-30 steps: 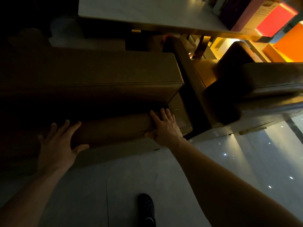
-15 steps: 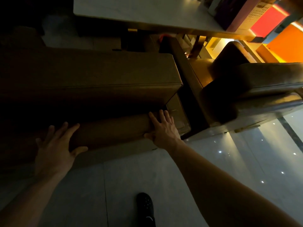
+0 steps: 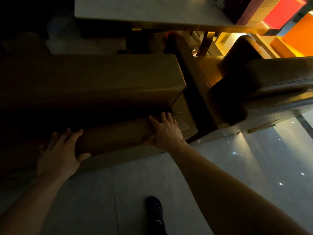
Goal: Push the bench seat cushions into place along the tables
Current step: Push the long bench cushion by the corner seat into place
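Observation:
A long brown bench seat cushion (image 3: 94,82) lies across the left and middle, in front of a pale table (image 3: 144,11). Below its front edge runs the bench's brown front panel (image 3: 115,136). My left hand (image 3: 59,153) presses flat on that panel at the left, fingers spread. At the panel's right end my right hand (image 3: 165,131) lies flat too, fingertips reaching into the dark gap under the cushion's corner. Neither hand holds anything. A second brown cushion (image 3: 277,73) sits on the neighbouring bench at the right.
A dark gap (image 3: 194,99) separates the two benches. Glossy grey floor tiles (image 3: 254,167) spread below and to the right. My black shoe (image 3: 155,211) stands on the floor at the bottom centre. Red and orange lit panels (image 3: 279,16) glow at the top right.
Both hands stay flat on the bench front. The bench and table have shifted slightly left and up in view; the right fingertips reach a little farther under the cushion's corner.

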